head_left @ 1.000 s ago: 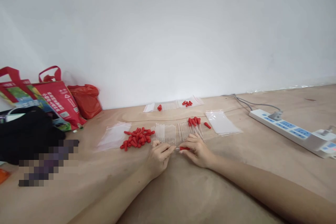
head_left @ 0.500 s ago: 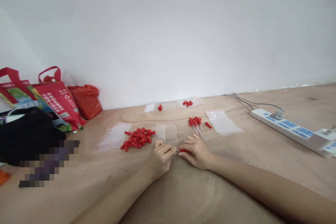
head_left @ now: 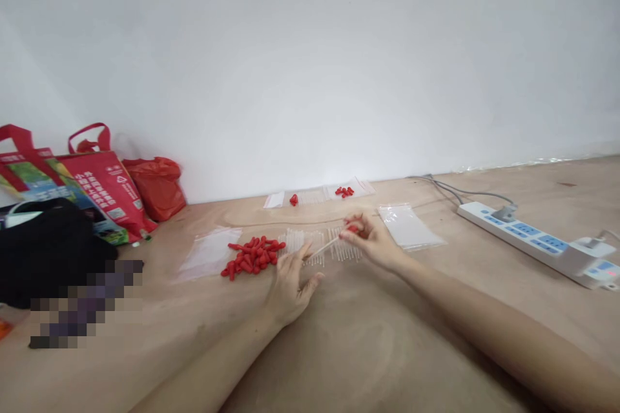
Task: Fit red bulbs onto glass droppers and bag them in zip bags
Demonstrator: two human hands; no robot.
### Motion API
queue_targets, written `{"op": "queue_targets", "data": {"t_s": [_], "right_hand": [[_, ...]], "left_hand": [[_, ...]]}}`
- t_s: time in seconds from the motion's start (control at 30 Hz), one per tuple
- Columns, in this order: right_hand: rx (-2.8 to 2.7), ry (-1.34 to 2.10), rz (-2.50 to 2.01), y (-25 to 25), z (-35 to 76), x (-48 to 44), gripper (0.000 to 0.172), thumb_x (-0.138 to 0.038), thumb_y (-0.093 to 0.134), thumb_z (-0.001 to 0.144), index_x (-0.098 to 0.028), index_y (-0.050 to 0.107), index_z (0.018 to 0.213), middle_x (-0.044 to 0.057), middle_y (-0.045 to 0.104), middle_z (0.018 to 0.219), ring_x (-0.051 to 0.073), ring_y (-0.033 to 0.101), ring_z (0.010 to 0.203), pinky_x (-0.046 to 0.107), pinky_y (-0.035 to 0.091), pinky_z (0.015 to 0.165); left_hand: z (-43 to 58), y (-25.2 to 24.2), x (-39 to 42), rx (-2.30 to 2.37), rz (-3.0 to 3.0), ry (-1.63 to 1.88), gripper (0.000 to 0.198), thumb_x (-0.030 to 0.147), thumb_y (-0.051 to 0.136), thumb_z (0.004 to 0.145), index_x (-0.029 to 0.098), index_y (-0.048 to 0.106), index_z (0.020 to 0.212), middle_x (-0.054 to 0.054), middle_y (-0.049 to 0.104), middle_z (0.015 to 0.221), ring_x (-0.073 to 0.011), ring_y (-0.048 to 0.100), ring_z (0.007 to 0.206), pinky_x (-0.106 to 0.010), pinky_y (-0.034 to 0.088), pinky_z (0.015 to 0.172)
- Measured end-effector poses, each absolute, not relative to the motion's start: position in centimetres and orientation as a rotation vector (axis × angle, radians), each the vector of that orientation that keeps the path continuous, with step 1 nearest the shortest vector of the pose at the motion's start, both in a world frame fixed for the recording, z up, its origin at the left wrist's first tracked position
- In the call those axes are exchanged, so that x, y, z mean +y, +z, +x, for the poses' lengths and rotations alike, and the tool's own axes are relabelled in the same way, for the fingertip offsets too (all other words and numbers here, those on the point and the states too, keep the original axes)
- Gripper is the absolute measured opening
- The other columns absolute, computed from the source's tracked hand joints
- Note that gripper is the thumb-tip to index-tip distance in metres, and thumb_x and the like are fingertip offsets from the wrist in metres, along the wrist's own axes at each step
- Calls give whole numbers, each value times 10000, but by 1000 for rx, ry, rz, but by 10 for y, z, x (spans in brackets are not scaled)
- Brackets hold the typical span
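Note:
My right hand point(head_left: 372, 241) pinches a clear dropper with a red cap point(head_left: 334, 242) by the cap end, held just above the row of clear tubes point(head_left: 320, 245) on the beige surface. The tube slants down to the left. My left hand point(head_left: 289, 281) rests on the surface with fingers spread, empty, right of the pile of red caps point(head_left: 252, 255) and just before the tubes. My right hand covers the finished droppers behind it.
Clear zip bags lie at left point(head_left: 210, 248), at right point(head_left: 408, 226) and at the back by the wall point(head_left: 320, 193), some with red caps inside. A white power strip point(head_left: 537, 242) lies at right. Red shopping bags point(head_left: 104, 181) and a black bundle point(head_left: 48, 251) sit at left.
My right hand has lifted away to the back right with the capped dropper. My left hand let go of it and opened flat on the surface.

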State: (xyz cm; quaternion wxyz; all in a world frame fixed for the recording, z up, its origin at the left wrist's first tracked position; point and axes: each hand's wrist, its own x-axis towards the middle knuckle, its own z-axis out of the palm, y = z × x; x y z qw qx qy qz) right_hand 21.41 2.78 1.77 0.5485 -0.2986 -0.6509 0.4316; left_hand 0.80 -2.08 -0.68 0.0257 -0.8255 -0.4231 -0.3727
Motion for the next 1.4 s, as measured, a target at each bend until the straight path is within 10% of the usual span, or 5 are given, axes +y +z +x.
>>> {"op": "queue_targets", "data": {"t_s": [0.4,0.7,1.4], "right_hand": [[-1909,451,-1728,21,277,112,270,-304,482,740,-171,640,914,39,662,801,149,593,749,226,418,666],[-1958,232,-1936,5,275,108,424,-463,484,719,-183,602,1014,88,641,963,236,568,912,319,398,745],[-1968,280,-2180,7,280,90,186,-316,525,680,-161,620,718,104,642,837,230,586,795,276,397,629]], "left_hand": [[7,-4,-23,-1299,-2576,-1032,236,223,491,777,210,497,1013,-57,548,982,-208,496,921,-370,352,816],[6,-6,-24,-1364,-2583,-946,163,216,510,760,209,562,914,-48,537,956,-194,493,879,-359,343,796],[82,17,58,-2020,-2150,-412,269,289,510,671,87,665,760,-185,548,942,-315,422,957,-415,301,806]]}}
